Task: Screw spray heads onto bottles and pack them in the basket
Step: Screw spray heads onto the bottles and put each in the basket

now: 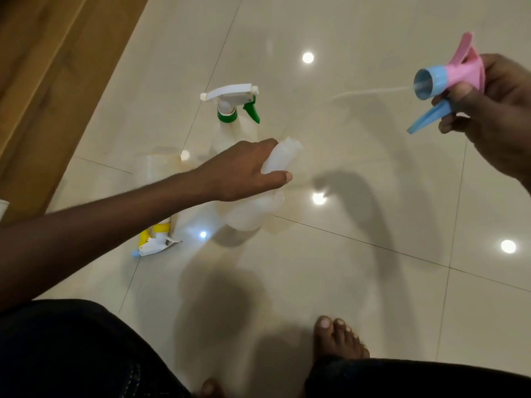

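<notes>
My left hand (244, 170) grips the neck of a translucent white bottle (253, 214) with no head on it, its open mouth tilted up to the right. My right hand (494, 110) holds a pink and blue spray head (442, 81) up at the right, its blue collar facing left and its thin dip tube trailing left. A bottle with a white and green spray head (232, 106) stands behind my left hand. Another bottle with a yellow and white head (155, 239) lies on the floor under my left forearm. No basket is in view.
Glossy cream floor tiles (344, 268) reflect ceiling lights. A wooden panel (43, 67) runs along the upper left. My dark trouser legs and bare foot (336, 337) fill the bottom of the view.
</notes>
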